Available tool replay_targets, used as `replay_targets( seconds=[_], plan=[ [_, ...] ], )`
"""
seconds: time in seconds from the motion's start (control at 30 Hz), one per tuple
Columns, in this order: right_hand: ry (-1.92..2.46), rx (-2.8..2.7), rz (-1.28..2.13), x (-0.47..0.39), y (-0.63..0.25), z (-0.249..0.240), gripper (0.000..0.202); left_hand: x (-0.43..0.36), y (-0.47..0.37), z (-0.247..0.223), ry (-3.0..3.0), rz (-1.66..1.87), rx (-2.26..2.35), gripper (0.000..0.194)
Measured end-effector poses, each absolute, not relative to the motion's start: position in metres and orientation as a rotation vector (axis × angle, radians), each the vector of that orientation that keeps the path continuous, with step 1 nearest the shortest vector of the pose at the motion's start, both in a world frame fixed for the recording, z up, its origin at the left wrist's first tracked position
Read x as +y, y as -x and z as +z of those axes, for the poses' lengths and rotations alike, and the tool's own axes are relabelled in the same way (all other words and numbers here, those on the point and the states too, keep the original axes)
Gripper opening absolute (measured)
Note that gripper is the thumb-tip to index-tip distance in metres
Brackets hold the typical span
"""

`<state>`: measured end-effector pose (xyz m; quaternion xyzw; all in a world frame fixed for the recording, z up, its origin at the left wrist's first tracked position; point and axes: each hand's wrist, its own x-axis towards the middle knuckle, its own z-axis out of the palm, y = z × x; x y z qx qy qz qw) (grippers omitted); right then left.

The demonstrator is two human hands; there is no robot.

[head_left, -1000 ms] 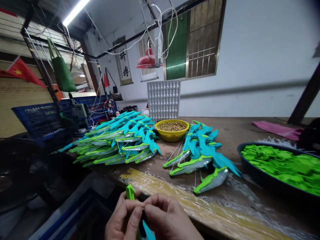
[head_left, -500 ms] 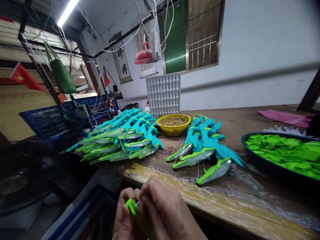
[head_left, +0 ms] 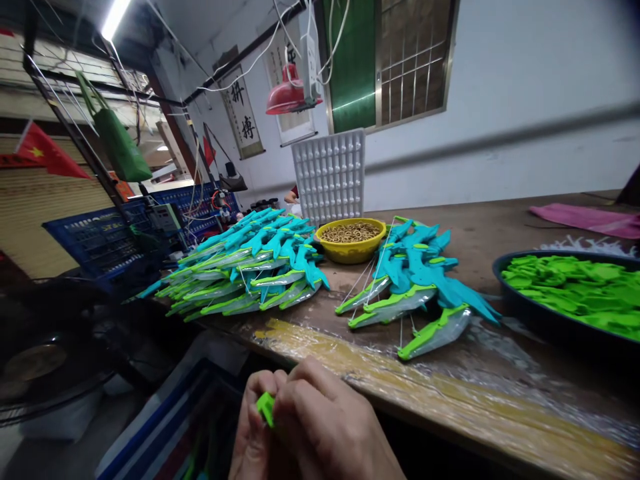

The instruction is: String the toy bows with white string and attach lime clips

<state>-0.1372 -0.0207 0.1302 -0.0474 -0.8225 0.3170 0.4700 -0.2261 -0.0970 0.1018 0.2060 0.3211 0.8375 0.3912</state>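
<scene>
Below the front edge of the table, my left hand (head_left: 251, 430) is closed around a bright green plastic piece (head_left: 266, 407); only its notched end shows between the fingers. My right hand (head_left: 333, 423) presses against the same piece, fingers bent and pinched onto it, and its palm side is hidden. Just beyond my hands, on the table, lie several turquoise toy bows (head_left: 423, 270) with green-edged, clear-wrapped limbs and white strings. A larger stack of similar toy bows (head_left: 270, 250) lies to their left.
A yellow bowl (head_left: 350, 252) of brass-coloured rings stands between the stacks, before an upright grey moulded tray (head_left: 330, 175). At right sits a dark basin (head_left: 505, 283) of green parts. A blue crate (head_left: 165, 407) is below left. Another person's hand (head_left: 291, 197) shows behind the tray.
My fingers have closed further over the green piece, so less of it shows; the small pale bit beside it is now hidden. The view has shifted slightly, and more of the other person's hand shows.
</scene>
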Motion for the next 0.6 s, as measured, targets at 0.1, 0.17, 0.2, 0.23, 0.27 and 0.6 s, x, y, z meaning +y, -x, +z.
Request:
replay_targets(
  seconds=[0.1,0.17,0.2,0.23,0.27,0.6],
  plan=[
    [0.111,-2.030,0.837,-0.017,0.130,0.135,0.020,-0.096,0.237,0.094,-0.582,2.063,0.753,0.025],
    [0.078,-2.052,0.814,-0.012,0.126,0.138,0.020,-0.096,0.244,0.089,-0.597,2.014,0.726,0.019],
    [0.055,-2.064,0.789,-0.010,0.125,0.139,0.018,-0.096,0.247,0.087,-0.591,1.995,0.719,0.017],
    [0.034,-2.074,0.758,-0.008,0.124,0.140,0.016,-0.096,0.249,0.086,-0.587,1.974,0.715,0.016],
    [0.018,-2.083,0.721,-0.006,0.123,0.141,0.014,-0.096,0.250,0.086,-0.593,1.947,0.710,0.016],
    [-0.040,-2.249,0.321,0.008,0.115,0.134,0.033,-0.094,0.234,0.112,-0.591,1.846,0.882,0.022]
  ],
)
